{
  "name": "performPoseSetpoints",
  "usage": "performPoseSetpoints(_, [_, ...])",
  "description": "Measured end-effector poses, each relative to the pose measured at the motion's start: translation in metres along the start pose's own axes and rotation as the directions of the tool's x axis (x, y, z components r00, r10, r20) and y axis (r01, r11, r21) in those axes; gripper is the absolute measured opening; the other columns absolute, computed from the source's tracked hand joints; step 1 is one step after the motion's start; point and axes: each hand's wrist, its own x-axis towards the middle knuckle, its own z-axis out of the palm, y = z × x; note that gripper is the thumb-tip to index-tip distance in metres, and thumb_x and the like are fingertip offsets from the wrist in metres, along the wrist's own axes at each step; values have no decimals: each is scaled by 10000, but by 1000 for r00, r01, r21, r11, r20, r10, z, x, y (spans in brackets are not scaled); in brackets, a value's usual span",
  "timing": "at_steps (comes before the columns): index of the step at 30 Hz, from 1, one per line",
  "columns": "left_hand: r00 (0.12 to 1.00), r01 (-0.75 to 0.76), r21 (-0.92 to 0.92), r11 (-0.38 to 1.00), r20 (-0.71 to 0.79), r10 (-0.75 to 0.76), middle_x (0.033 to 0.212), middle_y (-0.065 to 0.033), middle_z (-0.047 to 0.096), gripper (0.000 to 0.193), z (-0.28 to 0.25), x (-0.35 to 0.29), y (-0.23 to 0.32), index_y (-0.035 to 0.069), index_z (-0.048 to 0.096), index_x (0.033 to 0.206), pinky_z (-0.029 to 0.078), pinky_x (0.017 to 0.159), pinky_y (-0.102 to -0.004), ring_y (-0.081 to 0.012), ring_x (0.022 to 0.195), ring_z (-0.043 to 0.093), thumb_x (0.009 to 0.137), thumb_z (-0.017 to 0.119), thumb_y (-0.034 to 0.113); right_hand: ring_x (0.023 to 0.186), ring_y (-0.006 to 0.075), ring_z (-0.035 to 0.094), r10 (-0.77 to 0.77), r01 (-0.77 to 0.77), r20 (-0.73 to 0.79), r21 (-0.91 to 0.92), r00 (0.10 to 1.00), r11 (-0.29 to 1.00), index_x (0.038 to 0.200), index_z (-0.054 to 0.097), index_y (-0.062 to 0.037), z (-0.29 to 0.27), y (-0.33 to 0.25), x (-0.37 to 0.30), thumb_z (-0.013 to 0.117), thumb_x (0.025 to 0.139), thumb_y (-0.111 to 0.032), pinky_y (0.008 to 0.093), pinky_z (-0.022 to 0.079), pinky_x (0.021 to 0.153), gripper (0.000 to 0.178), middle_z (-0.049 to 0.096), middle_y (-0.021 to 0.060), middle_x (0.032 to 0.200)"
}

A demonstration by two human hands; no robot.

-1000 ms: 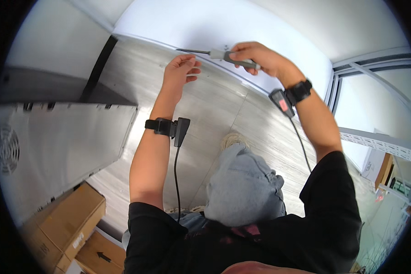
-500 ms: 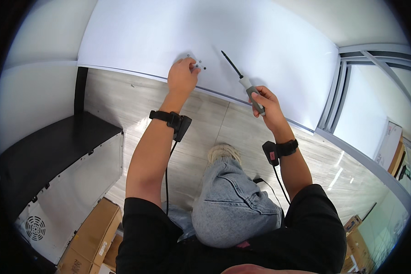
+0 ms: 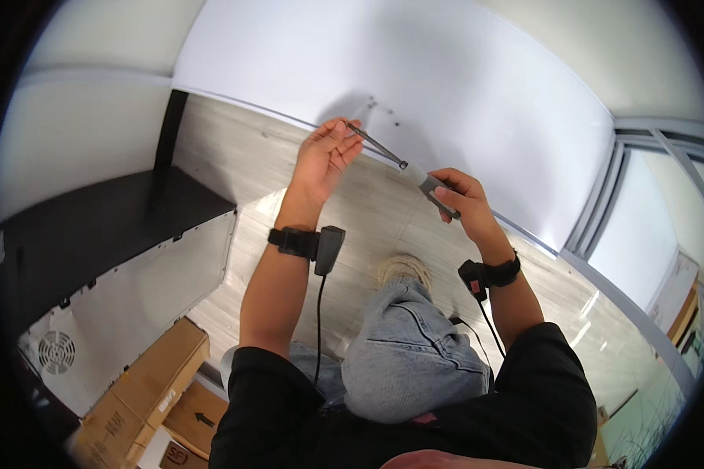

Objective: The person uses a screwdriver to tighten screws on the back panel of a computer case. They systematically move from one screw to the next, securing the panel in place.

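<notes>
My right hand (image 3: 460,195) is wrapped round the grey handle of a screwdriver (image 3: 379,148), whose dark shaft points left and away from me. Thumb and forefinger of my left hand (image 3: 327,156) are pinched at the tip of the shaft, the other fingers loosely curled. Whatever small piece sits between them at the tip is too small to make out. Several small dark pieces of hardware (image 3: 371,102), like screws, lie on the white tabletop (image 3: 477,102) just beyond my hands.
At the left stands a black-topped cabinet (image 3: 117,227) with a white side panel and round vent. Cardboard boxes (image 3: 145,383) are on the floor below it. A grey metal frame (image 3: 594,187) runs along the table's right end. My foot (image 3: 404,270) rests on the tiled floor.
My left hand has lifted off the small pieces on the tabletop and come to the screwdriver's tip. The screwdriver has come nearer and tilted further left; the view has shifted a little.
</notes>
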Motion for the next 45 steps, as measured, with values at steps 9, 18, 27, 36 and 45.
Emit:
performPoseSetpoints(9, [979,-163,-376,912,52,196,969,-99,650,115,-77,-78,42,40,576,977,550,791,-313,-223,903,645,919,528,126,518,62,458,57,-12,210,-211,976,977,1045,604,-15,84,-37,23,616,829,-154,211,373,460,257,543,4,703])
performPoseSetpoints(18, [916,-402,-422,812,-179,360,962,-100,638,117,-122,-167,85,32,568,965,546,791,-304,-214,894,639,933,502,124,578,47,423,49,198,447,-487,893,851,1012,620,-34,185,-88,33,614,830,-129,220,360,503,205,528,-22,707])
performPoseSetpoints(27, [831,-537,-400,743,-402,384,948,-96,625,146,-135,-251,99,13,564,978,542,802,-288,-199,884,623,946,483,131,676,236,563,-180,714,705,-604,686,353,970,598,-45,283,-136,-14,636,762,-112,323,429,619,221,598,108,832])
performPoseSetpoints(36, [887,-461,-474,750,-262,379,883,-100,635,168,-152,-288,139,-1,555,982,546,727,-284,-207,787,634,955,459,134,616,230,566,-54,659,663,-725,746,200,961,523,-65,360,-186,-69,651,746,-123,348,422,560,257,576,91,705])
performPoseSetpoints(45, [925,-372,-437,819,-103,366,818,-22,618,164,-159,-305,159,59,569,949,506,625,-243,-133,702,599,951,490,202,674,247,581,-132,504,487,-815,863,286,1069,472,-68,397,-152,-143,647,745,-125,342,436,607,373,587,114,749])
